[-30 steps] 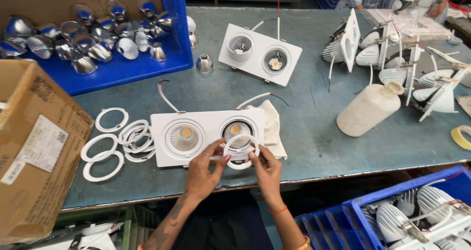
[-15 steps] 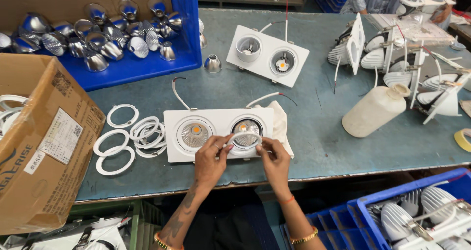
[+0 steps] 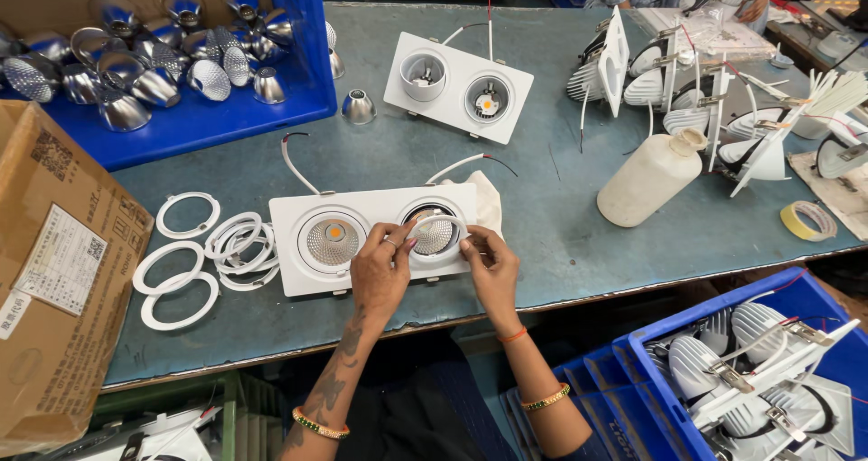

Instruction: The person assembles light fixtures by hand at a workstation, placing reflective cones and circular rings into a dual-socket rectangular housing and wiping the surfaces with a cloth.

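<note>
Two hands met over the white twin-lamp fitting (image 3: 375,235) just below the middle of the frame. The left hand (image 3: 380,276) was bent at the wrist, its fingers curled up and pinching the left edge of a thin white ring (image 3: 438,235). The right hand (image 3: 491,267) mirrored it, fingertips pinching the ring's right edge. Both forearms rose from the bottom of the frame and converged at the fitting, each wrist wearing a bangle. The ring sat over the fitting's right lamp opening, touching or just above it; I could not tell which. The left opening showed a reflector with a small orange spot at its centre.

Left of the fitting, a cluster of loose white rings (image 3: 203,253) lay on the grey-green table (image 3: 561,235). A cardboard box (image 3: 50,271) filled the left edge. In the upper left a blue tray (image 3: 217,122) held silver reflectors (image 3: 136,59). A second white twin fitting (image 3: 458,88) lay at top centre, and a cream plastic bottle (image 3: 653,179) lay tilted right of centre. A blue crate (image 3: 669,371) of lamp housings stood at lower right.
</note>
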